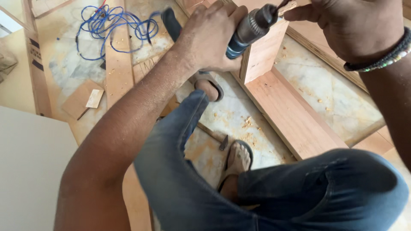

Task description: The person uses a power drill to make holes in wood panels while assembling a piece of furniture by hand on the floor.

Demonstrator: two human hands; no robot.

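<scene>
Drill (250, 30) gripped by left hand (209, 36); right hand (351, 23) pinching bit.

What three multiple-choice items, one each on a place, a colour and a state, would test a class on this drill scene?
1. Where does the cable lie?
A. on the floor, upper left
B. over the knee
C. on the wooden frame

2. What colour is the cable?
A. red
B. blue
C. green

3. What is the left hand doing?
A. resting open on the floor
B. gripping the drill
C. holding a sandal

Answers: 1 A, it sprawls in loops on the dusty floor at upper left. 2 B, its loops are plainly blue. 3 B, its fingers close round the drill body, while the right hand is at the chuck end.
</scene>
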